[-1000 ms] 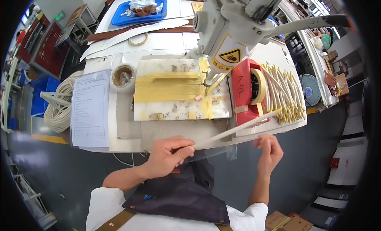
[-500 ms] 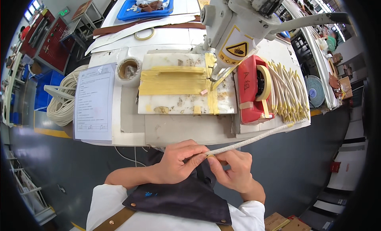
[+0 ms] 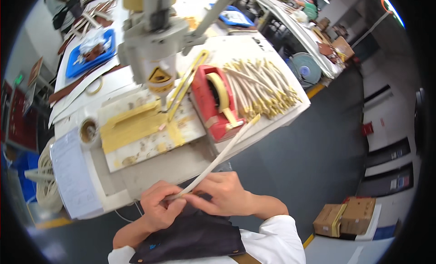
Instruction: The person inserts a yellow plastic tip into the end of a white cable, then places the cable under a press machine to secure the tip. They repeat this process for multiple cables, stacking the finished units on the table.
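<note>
A white cord (image 3: 218, 158) slants up and away from my hands, its far end wrapped in yellow tape and lying at the front of the red tape dispenser (image 3: 201, 89). My left hand (image 3: 160, 207) pinches the cord near its lower end. Close beside it, my right hand (image 3: 225, 194) has its thumb and fingers closed around the same end. My fingers hide most of that end. Many similar cords with yellow-taped tips lie in a pile (image 3: 261, 89) to the right of the dispenser.
A grey machine head (image 3: 150, 41) stands over a white board (image 3: 154, 149) partly covered with yellow tape. At the left are a clear tape roll (image 3: 89, 132), a printed sheet (image 3: 75, 173) and a coil of cord (image 3: 47, 177). A blue tray (image 3: 72, 66) sits farther back.
My view has turned to the right, so the table appears tilted and shifted left. Both hands still grip the cord's lower end, and its taped tip now appears at the dispenser's front.
</note>
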The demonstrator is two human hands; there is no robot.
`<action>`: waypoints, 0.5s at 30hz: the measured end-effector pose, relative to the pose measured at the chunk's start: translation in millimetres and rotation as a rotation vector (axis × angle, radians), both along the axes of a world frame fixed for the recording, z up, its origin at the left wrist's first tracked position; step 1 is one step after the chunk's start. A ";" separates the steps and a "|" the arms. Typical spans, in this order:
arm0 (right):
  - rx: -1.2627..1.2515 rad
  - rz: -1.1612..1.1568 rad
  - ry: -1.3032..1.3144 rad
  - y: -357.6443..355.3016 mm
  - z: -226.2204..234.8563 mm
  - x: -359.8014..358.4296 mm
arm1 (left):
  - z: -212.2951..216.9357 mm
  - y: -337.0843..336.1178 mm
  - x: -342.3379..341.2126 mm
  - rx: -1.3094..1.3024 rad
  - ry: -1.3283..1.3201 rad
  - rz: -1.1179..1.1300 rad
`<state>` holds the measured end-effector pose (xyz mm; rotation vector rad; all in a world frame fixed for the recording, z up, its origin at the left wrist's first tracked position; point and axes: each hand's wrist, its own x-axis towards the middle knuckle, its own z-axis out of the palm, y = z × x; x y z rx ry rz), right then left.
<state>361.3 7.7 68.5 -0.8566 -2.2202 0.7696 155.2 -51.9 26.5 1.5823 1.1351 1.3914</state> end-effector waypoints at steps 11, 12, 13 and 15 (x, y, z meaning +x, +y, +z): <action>0.217 -0.005 -0.017 -5.8 -1.2 13.4 | 4.2 0.4 8.6 -0.059 -0.097 -0.042; 0.219 -0.011 -0.005 -4.7 -1.3 15.4 | 9.6 2.4 12.6 0.014 -0.029 -0.035; 0.221 -0.016 0.006 -2.2 -1.2 17.5 | 12.2 4.4 15.2 0.088 0.037 -0.028; 0.192 0.009 0.034 0.8 -2.3 18.7 | 12.8 2.8 14.5 0.124 0.116 -0.011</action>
